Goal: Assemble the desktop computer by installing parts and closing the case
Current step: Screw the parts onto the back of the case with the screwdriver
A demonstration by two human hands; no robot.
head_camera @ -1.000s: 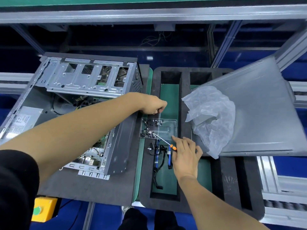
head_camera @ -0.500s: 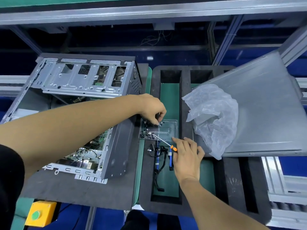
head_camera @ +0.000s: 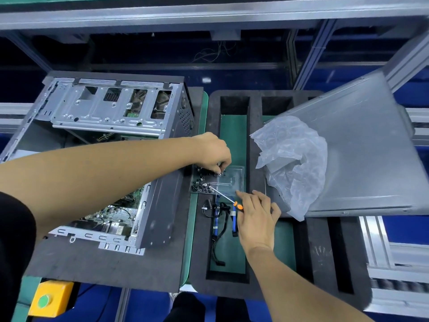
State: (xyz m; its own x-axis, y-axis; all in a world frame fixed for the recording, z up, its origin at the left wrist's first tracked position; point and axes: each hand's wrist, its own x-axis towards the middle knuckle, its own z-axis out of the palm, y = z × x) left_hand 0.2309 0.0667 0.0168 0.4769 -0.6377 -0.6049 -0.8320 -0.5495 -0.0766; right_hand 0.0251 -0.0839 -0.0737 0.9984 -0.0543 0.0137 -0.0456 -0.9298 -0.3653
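**Picking screws from the clear tray**

Reaching across the open computer case [head_camera: 111, 163], the left hand [head_camera: 212, 152] hung over the clear plastic tray [head_camera: 228, 180], its fingertips curled down among the small screws [head_camera: 202, 185] at the tray's left end. Whether a screw was actually pinched between them could not be made out. The right hand [head_camera: 255, 217] lay just below the tray, fingers curled loosely round the orange-tipped handle of a screwdriver [head_camera: 226, 198] whose shaft slanted up so that its tip rested among the screws. The tray sat in the green-floored channel of the black foam holder [head_camera: 320, 247]. Below the tray, in the same channel, lay a bundle of blue and black cables [head_camera: 220, 219]. Left of the tray the case lay on a dark mat [head_camera: 97, 266], side open, circuit board showing. Right of the tray a crumpled plastic bag [head_camera: 292, 163] rested on the grey side panel [head_camera: 371, 154], which lay tilted across the foam holder.
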